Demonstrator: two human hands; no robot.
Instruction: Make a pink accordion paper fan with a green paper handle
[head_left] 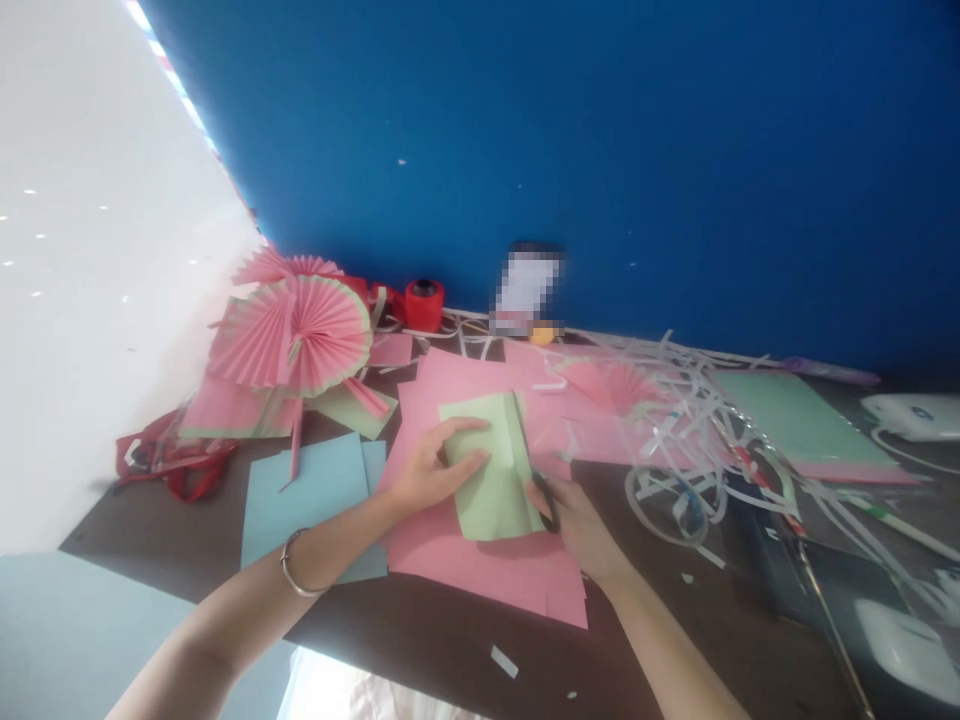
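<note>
A light green folded sheet of paper (491, 470) lies over a stack of pink paper (480, 560) on the dark table (420, 640). My left hand (435, 470), a bracelet on its wrist, pinches the green sheet's left edge with thumb and fingers. My right hand (574, 520) is closed on the dark handle of scissors (541, 495), whose blades run up along the green sheet's right edge.
Pink pleated paper fans (296, 335) stand at the back left, with a red tape roll (424, 303) by the blue wall. Light blue sheets (315, 495) lie left. White paper strips (690, 420), a green sheet (795, 415) and white devices (911, 415) fill the right.
</note>
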